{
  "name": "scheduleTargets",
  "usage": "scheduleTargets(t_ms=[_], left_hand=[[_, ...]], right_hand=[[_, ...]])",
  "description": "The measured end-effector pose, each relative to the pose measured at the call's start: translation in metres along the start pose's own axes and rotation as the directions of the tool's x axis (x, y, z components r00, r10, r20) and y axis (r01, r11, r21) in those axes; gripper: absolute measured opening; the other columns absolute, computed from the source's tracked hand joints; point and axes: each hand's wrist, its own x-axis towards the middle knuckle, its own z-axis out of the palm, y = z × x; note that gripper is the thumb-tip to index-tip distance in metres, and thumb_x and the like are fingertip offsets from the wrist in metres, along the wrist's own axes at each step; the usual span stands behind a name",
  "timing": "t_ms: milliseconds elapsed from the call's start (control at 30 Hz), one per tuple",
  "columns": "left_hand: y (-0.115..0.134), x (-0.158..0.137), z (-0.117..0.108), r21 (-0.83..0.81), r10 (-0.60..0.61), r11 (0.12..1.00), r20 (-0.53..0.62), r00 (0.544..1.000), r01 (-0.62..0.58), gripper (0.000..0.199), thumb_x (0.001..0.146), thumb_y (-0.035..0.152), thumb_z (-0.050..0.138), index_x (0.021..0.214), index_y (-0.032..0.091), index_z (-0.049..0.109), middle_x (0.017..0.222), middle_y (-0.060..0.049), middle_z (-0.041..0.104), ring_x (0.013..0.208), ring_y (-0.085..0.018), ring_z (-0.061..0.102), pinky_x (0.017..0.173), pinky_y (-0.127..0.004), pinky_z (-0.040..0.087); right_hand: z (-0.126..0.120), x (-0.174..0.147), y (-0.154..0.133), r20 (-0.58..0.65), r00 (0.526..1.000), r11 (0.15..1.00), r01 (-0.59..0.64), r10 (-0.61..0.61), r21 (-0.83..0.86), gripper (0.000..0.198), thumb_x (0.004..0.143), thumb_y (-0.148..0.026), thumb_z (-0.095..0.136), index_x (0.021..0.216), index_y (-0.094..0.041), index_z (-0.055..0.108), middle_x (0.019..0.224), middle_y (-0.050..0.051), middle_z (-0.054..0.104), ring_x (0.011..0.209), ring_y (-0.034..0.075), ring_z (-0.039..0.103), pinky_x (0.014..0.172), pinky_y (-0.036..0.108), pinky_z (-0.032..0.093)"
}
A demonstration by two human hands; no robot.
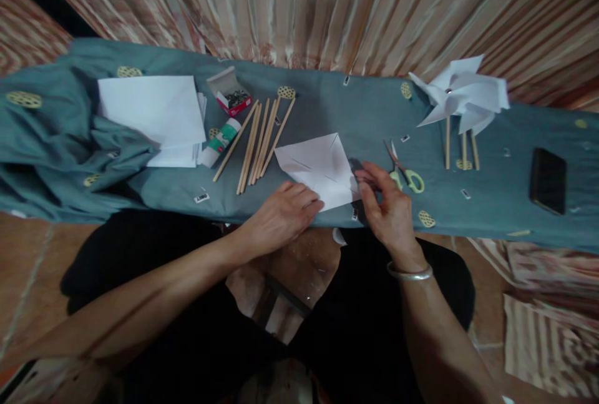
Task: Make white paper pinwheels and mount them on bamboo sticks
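Observation:
A square white sheet of paper (pixel 321 167) lies turned at an angle on the cloth, with slits running in from its corners. My left hand (pixel 292 207) is closed at the paper's near left edge, fingers together and pressing on it. At the right corner, my right hand (pixel 386 201) has its thumb and fingertips pinched on the paper's edge. Green-handled scissors (pixel 406 174) lie just beyond my right hand, blades slightly apart. Several wooden sticks (pixel 257 142) lie left of the paper.
Left of the sticks are a glue stick (pixel 222 140), an opened red box of small metal pins (pixel 233 97) and stacked white paper (pixel 152 110). White paper pinwheels (pixel 461 95) on sticks and a black phone (pixel 548 180) lie right on the green cloth (pixel 318 95).

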Motion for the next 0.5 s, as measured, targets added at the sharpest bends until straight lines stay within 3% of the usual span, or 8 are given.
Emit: scheduleTargets(t_ms=[200,333,500], left_hand=[[-0.007,-0.008,-0.005,0.052,0.020,0.999,-0.032,0.999,-0.018,0.020,0.094,0.016,0.045,0.103,0.014,0.063,0.096,-0.007,0.068,0.087,-0.021,0.058,0.076,-0.034,0.041],[-0.017,-0.016,-0.008,0.069,-0.027,0.997,-0.087,0.996,0.033,0.021,0.093,0.013,0.045,0.101,0.014,0.064,0.091,-0.006,0.068,0.086,-0.020,0.059,0.078,-0.034,0.042],[-0.027,-0.024,-0.007,0.058,-0.064,0.996,-0.122,0.990,0.072,0.021,0.092,0.012,0.047,0.103,0.014,0.064,0.090,-0.006,0.067,0.086,-0.020,0.060,0.079,-0.034,0.044]], right_hand=[[-0.001,-0.003,-0.001,0.076,0.997,0.995,-0.020,0.013,0.095,0.042,0.091,-0.020,0.044,0.132,-0.021,0.051,0.112,0.008,0.070,0.103,0.021,0.066,0.095,0.044,0.051],[0.000,-0.008,-0.003,0.199,0.980,0.986,-0.006,-0.027,0.164,0.058,0.084,-0.007,0.041,0.138,-0.027,0.045,0.123,0.006,0.066,0.114,0.020,0.061,0.102,0.044,0.047],[0.002,-0.014,-0.013,0.283,0.956,0.986,0.038,-0.082,0.160,0.065,0.080,-0.006,0.049,0.142,-0.026,0.041,0.131,0.007,0.061,0.121,0.023,0.056,0.104,0.045,0.045]])
